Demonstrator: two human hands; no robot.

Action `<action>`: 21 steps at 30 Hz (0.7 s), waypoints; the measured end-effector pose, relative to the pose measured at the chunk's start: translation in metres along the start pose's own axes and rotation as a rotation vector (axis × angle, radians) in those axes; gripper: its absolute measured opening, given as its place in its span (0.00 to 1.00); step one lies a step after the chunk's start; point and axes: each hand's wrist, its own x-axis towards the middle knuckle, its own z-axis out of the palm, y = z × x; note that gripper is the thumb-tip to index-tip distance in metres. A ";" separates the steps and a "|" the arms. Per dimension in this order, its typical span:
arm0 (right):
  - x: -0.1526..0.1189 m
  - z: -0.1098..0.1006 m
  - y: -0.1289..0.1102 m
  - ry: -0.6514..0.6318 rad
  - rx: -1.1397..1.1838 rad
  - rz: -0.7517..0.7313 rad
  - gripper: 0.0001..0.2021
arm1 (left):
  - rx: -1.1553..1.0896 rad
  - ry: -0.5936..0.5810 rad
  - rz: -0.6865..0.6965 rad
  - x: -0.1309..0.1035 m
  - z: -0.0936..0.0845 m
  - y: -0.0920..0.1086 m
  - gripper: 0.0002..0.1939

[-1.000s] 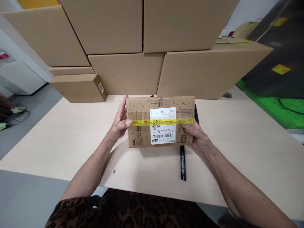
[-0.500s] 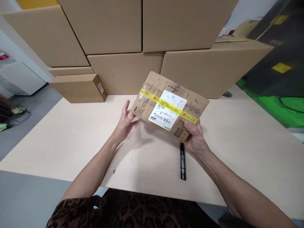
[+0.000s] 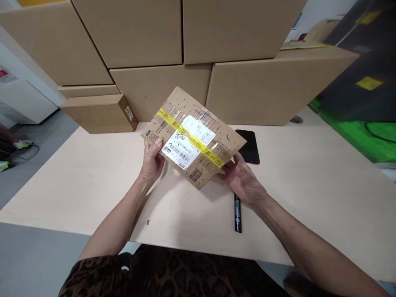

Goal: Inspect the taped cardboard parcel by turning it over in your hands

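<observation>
A flat cardboard parcel [image 3: 222, 126] is held tilted above the table, its face turned toward me. Yellow printed tape [image 3: 201, 148] runs slantwise across it, over a white shipping label [image 3: 176, 156]. My left hand [image 3: 152, 161] grips its lower left edge, thumb on the face and the other fingers underneath. At the right end, my right hand [image 3: 243, 177] holds the edge, with fingertips partly hidden by the parcel. Just below that hand a black marker [image 3: 237, 216] lies on the table, its upper end covered by the hand.
A black phone [image 3: 250, 147] with a red edge lies behind my right hand. Large cardboard boxes [image 3: 142, 35] are stacked along the table's back, with a smaller carton [image 3: 95, 117] at left. The pale wooden table [image 3: 315, 198] extends to both sides.
The parcel has moved left and turned clockwise, uncovering the phone. My left thumb has come onto its face, while my right hand has shifted to the end edge, its thumb off the face.
</observation>
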 end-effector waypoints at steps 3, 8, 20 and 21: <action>0.001 -0.005 -0.006 0.084 -0.013 0.049 0.48 | 0.002 -0.027 0.002 0.000 0.001 0.005 0.36; -0.002 -0.008 -0.010 0.015 -0.107 0.114 0.56 | -0.007 -0.020 -0.028 -0.003 0.001 0.012 0.35; -0.007 0.000 -0.005 -0.205 -0.163 0.178 0.53 | 0.103 -0.246 -0.093 0.000 -0.004 0.014 0.40; -0.007 0.001 -0.003 -0.178 -0.156 0.165 0.51 | 0.108 -0.253 -0.116 0.000 -0.004 0.014 0.42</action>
